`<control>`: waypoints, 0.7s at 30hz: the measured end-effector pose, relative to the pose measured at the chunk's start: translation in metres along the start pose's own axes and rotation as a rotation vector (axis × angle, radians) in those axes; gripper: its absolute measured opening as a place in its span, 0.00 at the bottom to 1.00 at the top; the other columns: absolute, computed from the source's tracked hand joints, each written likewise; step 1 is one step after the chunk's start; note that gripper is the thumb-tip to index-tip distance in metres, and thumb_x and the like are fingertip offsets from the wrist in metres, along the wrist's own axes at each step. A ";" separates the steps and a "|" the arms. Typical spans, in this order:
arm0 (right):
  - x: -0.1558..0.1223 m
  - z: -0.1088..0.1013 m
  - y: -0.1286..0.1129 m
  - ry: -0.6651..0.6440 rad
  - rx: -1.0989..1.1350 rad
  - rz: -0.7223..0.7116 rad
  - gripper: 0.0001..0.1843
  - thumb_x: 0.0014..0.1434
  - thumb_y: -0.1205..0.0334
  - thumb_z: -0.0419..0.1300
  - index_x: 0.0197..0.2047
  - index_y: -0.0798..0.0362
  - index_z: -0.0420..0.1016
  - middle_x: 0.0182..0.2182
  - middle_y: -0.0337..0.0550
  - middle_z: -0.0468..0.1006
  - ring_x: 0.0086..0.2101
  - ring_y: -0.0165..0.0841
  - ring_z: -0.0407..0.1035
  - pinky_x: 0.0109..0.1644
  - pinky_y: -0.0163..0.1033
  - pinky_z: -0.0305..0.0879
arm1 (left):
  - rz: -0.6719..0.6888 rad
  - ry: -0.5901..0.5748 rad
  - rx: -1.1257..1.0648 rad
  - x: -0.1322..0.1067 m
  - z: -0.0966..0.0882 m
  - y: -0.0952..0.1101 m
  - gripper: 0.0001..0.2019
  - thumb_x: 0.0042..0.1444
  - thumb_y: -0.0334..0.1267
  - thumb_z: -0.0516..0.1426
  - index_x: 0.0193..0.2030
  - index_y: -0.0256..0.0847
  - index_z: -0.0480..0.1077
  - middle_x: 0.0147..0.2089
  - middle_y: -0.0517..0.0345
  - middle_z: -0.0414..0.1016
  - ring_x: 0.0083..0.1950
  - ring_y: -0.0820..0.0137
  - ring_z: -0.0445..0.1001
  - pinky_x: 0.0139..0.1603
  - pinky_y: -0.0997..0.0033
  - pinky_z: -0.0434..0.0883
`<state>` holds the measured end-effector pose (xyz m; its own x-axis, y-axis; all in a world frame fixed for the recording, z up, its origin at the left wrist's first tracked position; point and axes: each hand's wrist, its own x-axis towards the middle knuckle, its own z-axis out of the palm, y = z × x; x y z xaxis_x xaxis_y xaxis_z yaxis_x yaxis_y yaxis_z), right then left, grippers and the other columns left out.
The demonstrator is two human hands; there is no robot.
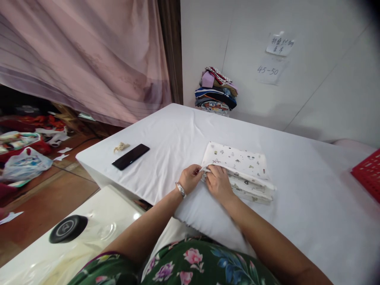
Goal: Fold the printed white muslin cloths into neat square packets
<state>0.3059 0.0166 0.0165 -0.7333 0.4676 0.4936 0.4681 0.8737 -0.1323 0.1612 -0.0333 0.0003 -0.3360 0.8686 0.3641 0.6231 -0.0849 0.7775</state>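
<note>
A white cloth (237,158) printed with small plant and mushroom shapes lies folded in layers on the white-covered table in front of me. My left hand (190,177), with a silver bracelet at the wrist, pinches the cloth's left end. Beside it, my right hand (219,183) grips the near left edge, its fingers bent over the fabric. The layers fan apart a little along the near side, to the right of my right hand. My fingertips partly hide the gripped corner.
A black phone (131,156) and a small beige bundle (121,147) lie on the table's left part. Folded clothes (216,91) are piled by the wall. A red basket (368,174) stands at the right edge. A black lid (68,228) is on the lower-left white surface.
</note>
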 end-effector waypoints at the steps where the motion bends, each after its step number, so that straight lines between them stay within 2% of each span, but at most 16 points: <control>1: -0.002 -0.001 0.000 0.006 0.024 -0.014 0.07 0.56 0.70 0.51 0.32 0.55 0.69 0.44 0.48 0.67 0.44 0.39 0.57 0.45 0.45 0.53 | 0.010 0.004 0.002 -0.001 -0.001 0.002 0.03 0.49 0.35 0.56 0.32 0.40 0.69 0.26 0.64 0.71 0.27 0.77 0.68 0.29 0.78 0.66; 10: -0.008 -0.005 0.005 0.067 0.150 -0.030 0.09 0.57 0.70 0.48 0.37 0.54 0.69 0.46 0.48 0.67 0.44 0.38 0.59 0.46 0.44 0.54 | 0.129 -0.009 0.077 -0.006 -0.004 0.004 0.04 0.51 0.33 0.54 0.35 0.41 0.67 0.30 0.62 0.71 0.30 0.76 0.69 0.33 0.76 0.68; 16: -0.007 -0.002 0.009 0.073 0.202 -0.012 0.10 0.58 0.68 0.48 0.39 0.53 0.69 0.44 0.47 0.68 0.44 0.38 0.59 0.46 0.44 0.54 | 0.079 -0.060 -0.001 -0.008 0.000 0.002 0.12 0.47 0.29 0.54 0.40 0.41 0.65 0.37 0.61 0.71 0.34 0.76 0.70 0.36 0.74 0.71; 21: -0.007 -0.002 0.012 0.119 0.279 -0.024 0.10 0.57 0.68 0.47 0.39 0.53 0.68 0.44 0.47 0.68 0.45 0.37 0.60 0.48 0.44 0.55 | 0.000 -0.056 -0.021 -0.008 0.003 0.003 0.13 0.44 0.27 0.54 0.38 0.41 0.64 0.35 0.62 0.70 0.32 0.76 0.69 0.34 0.74 0.71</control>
<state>0.3174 0.0240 0.0128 -0.6720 0.4417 0.5944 0.2859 0.8952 -0.3420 0.1683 -0.0386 -0.0017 -0.2953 0.8945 0.3356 0.6081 -0.0950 0.7881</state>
